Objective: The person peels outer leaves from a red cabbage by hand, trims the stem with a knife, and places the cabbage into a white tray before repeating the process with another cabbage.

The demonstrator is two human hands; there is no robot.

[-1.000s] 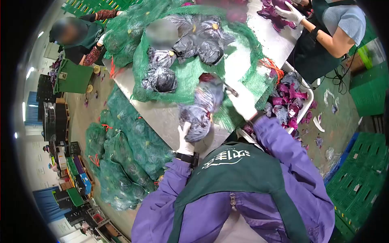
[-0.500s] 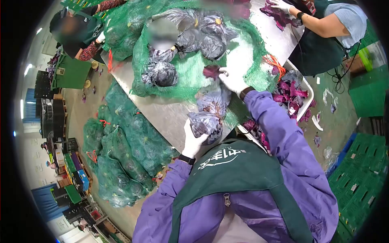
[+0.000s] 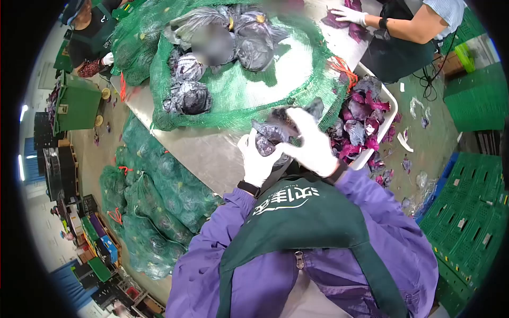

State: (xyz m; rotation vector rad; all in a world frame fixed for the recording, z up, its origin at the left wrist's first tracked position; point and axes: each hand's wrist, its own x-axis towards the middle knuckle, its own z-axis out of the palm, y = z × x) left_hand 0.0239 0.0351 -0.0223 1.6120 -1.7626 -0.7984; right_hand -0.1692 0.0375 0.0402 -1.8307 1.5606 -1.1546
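A red cabbage with dark purple-grey outer leaves is held low over the table's near edge. My left hand, in a white glove, is closed around its left side. From the right, my gloved right hand grips the same cabbage, fingers over the top and thumb near the front. A loose-looking leaf sticks out beyond those fingers; whether they pinch it is hidden. Just past my hands, an open green mesh sack lies on the table with several red cabbages on it.
Right of the metal table, a white tub is heaped with cabbage leaves. Full mesh sacks lie on the floor at left. Green crates are stacked at right. Two co-workers are across the table, one handling leaves.
My right hand has come back from the mesh sack onto the cabbage, and the dark leaf it held out is no longer held there. The cabbage has moved up slightly. The view has shifted.
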